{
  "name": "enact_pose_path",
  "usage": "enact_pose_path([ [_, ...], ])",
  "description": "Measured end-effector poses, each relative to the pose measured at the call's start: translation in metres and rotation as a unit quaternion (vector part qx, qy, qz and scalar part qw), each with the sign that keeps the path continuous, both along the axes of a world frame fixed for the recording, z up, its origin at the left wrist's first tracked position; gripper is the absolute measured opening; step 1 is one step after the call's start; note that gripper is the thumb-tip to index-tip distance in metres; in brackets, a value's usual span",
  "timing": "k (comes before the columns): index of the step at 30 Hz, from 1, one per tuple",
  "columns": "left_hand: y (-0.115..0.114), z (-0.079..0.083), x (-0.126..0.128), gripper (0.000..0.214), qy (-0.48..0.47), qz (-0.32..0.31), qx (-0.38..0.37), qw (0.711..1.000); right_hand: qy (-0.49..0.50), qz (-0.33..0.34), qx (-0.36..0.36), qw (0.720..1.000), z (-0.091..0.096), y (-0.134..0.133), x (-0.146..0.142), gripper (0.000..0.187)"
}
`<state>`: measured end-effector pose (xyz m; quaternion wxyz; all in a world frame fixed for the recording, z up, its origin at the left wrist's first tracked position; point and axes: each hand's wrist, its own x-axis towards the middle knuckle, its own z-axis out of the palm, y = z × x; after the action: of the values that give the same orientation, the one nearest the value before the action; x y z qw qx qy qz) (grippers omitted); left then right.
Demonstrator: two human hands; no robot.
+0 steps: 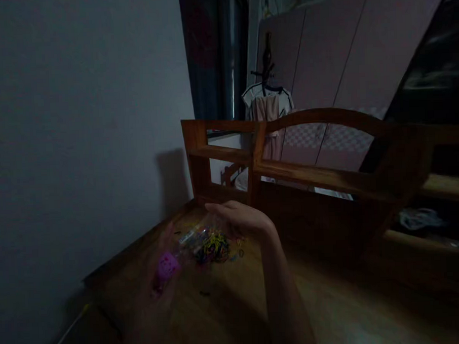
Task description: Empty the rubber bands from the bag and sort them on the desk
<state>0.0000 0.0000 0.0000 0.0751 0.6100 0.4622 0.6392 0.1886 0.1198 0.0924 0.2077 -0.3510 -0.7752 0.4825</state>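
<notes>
My right hand (pixel 242 218) reaches over a wooden desk (pixel 334 309), fingers curled round the upper end of a clear plastic bottle (pixel 194 239) that lies tilted down to the left. A pink cap or lid (pixel 167 266) shows at the bottle's lower end. Under the hand lies a small heap of tiny coloured loops (pixel 213 247), yellow, purple and dark, and a few stray ones (pixel 204 294) lie nearby. My left hand (pixel 158 291) is a dim smear beside the pink piece; its fingers cannot be made out.
A wooden shelf rack (pixel 251 156) stands at the back of the desk, and a mirror in it reflects hanging clothes (pixel 266 107). A grey wall (pixel 79 123) runs along the left. A pale cable (pixel 69 333) hangs at the desk's left corner. The room is very dark.
</notes>
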Motion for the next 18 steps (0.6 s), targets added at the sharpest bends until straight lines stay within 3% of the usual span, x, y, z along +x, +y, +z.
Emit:
enact_pose_path([
  [5,-0.006,0.012,-0.014,0.086,-0.005,0.138,-0.135,0.981,0.018,0.001,0.002,1.000,0.000,0.002,-0.003,0.062],
  [8,-0.011,0.007,-0.025,0.070,0.021,0.204,-0.259,0.944,0.021,-0.007,0.001,1.000,-0.002,0.004,-0.006,0.062],
  [10,-0.011,0.003,-0.028,0.062,0.025,0.199,-0.289,0.936,0.018,-0.004,-0.001,1.000,-0.004,0.005,-0.008,0.062],
  [15,-0.004,0.005,-0.016,0.057,0.033,0.157,-0.141,0.977,0.011,-0.002,0.006,1.000,-0.007,0.008,-0.009,0.062],
  [18,0.000,0.008,-0.010,0.063,0.010,0.127,-0.101,0.987,0.008,-0.009,0.011,1.000,-0.005,0.006,-0.008,0.063],
])
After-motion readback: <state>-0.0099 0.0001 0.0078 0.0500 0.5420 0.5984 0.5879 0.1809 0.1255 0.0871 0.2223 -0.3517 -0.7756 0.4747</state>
